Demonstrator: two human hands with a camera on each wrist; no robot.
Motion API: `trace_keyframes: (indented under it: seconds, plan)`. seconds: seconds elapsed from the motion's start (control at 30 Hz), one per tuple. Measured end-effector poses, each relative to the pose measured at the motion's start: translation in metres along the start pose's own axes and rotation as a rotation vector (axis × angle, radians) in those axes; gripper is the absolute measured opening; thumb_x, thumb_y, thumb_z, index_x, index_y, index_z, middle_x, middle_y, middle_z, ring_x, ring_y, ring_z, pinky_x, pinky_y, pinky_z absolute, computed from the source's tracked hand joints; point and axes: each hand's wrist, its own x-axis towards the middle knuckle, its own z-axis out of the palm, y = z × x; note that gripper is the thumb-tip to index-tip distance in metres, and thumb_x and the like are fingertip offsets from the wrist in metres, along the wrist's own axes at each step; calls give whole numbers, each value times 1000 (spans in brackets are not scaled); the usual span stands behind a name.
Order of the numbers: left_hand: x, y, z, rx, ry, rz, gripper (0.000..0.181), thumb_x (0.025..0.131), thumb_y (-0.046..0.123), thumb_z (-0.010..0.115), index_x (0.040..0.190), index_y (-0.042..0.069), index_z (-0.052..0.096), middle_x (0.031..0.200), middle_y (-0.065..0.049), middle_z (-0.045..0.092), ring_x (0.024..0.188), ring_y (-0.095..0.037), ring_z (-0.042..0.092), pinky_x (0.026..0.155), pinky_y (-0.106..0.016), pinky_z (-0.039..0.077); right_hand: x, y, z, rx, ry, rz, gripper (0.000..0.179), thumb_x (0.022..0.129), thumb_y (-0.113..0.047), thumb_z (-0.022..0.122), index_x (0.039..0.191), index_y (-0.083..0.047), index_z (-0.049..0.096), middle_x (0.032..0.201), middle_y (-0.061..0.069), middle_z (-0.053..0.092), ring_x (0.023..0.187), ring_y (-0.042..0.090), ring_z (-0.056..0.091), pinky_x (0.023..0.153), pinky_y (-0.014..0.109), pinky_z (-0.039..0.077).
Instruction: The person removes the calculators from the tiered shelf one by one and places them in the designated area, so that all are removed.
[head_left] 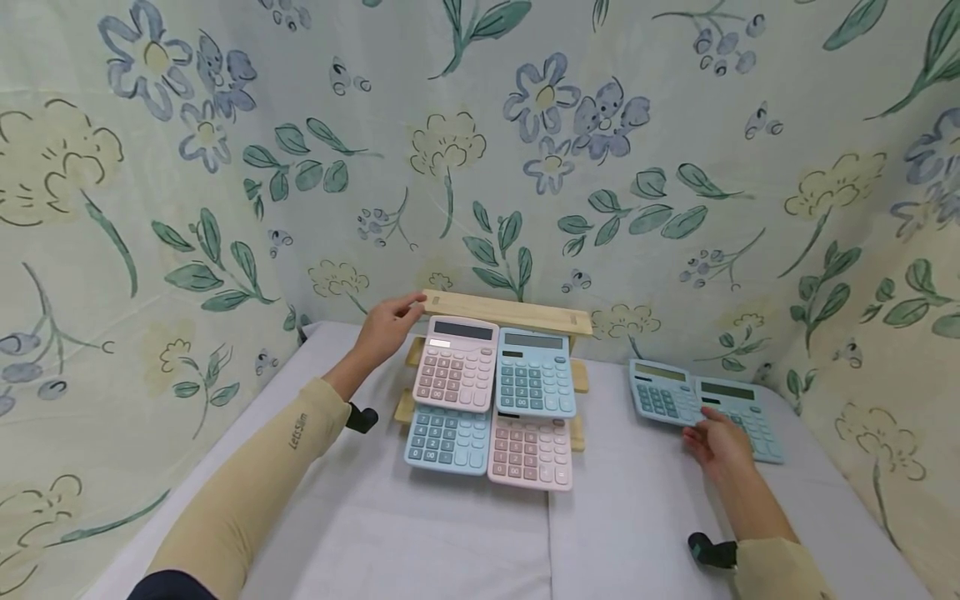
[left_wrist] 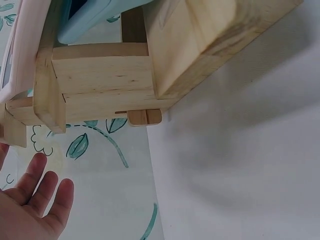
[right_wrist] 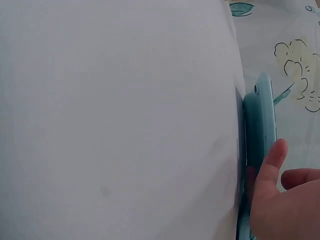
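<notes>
A light wooden tiered rack stands on the table. On its upper tier lean a pink calculator and a blue calculator; below them, partly covered, are another blue calculator and another pink one. My left hand is at the left end of the rack's top board, fingers fairly straight; whether they press it is unclear. To the right, my right hand pinches the lower right corner of a blue calculator, thumb on top. Another blue calculator lies beside it, partly behind that hand.
White cloth covers the table. A floral curtain hangs behind and at both sides, close to the rack and the right-hand calculators. Black wrist mounts are strapped over the beige sleeves.
</notes>
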Motion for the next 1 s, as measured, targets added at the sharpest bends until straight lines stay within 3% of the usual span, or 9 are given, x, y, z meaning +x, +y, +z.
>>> trace_keyframes:
  seconds: [0.1, 0.17, 0.27, 0.43, 0.53, 0.67, 1.0]
  plan:
    - [0, 0, 0, 0, 1, 3, 46, 102, 50, 52, 144, 32, 56, 137, -8, 58, 119, -26, 56, 94, -47, 52, -1, 0, 0, 56, -6, 17, 64, 103, -5, 38, 163, -21, 19, 135, 10, 52, 86, 7, 66, 85, 24, 57]
    - [-1, 0, 1, -1, 0, 5, 46, 102, 50, 52, 144, 32, 56, 136, -8, 58, 119, -26, 57, 93, -47, 52, -2, -1, -2, 102, -9, 39, 66, 103, -5, 38, 163, -22, 17, 155, 12, 37, 87, 6, 67, 90, 24, 56]
    - [-1, 1, 1, -3, -1, 5, 46, 102, 50, 51, 145, 31, 56, 136, -8, 58, 119, -26, 57, 92, -47, 52, -3, -2, -4, 127, -5, 55, 66, 103, -7, 41, 163, -18, 16, 166, 9, 20, 83, 5, 69, 93, 23, 54]
    - [-2, 1, 1, -3, -1, 3, 47, 102, 50, 51, 145, 32, 56, 135, -8, 58, 119, -26, 56, 93, -47, 52, -7, -1, -14, -32, 18, 26, 63, 103, -13, 41, 161, -4, 18, 153, 19, 37, 71, 4, 68, 87, 24, 56]
    - [-2, 1, 1, -4, 1, 6, 47, 102, 52, 51, 145, 32, 55, 136, -8, 58, 119, -26, 56, 93, -47, 52, -9, 1, -21, -100, 39, 3, 61, 103, -17, 41, 158, 1, 21, 135, 19, 50, 70, 7, 70, 82, 26, 58]
    - [-1, -1, 0, -1, 2, 10, 47, 102, 52, 50, 145, 32, 55, 135, -8, 58, 119, -26, 56, 93, -47, 52, -11, 6, -32, -106, 59, -8, 61, 105, -22, 40, 157, 2, 22, 125, 18, 50, 70, 12, 72, 80, 29, 59]
    - [1, -1, 1, 18, 15, 15, 46, 103, 50, 51, 144, 31, 57, 134, -9, 60, 119, -26, 57, 93, -48, 50, -12, 5, -50, -86, 111, 20, 68, 104, -27, 45, 159, 0, 16, 122, 17, 46, 70, 10, 69, 82, 28, 59]
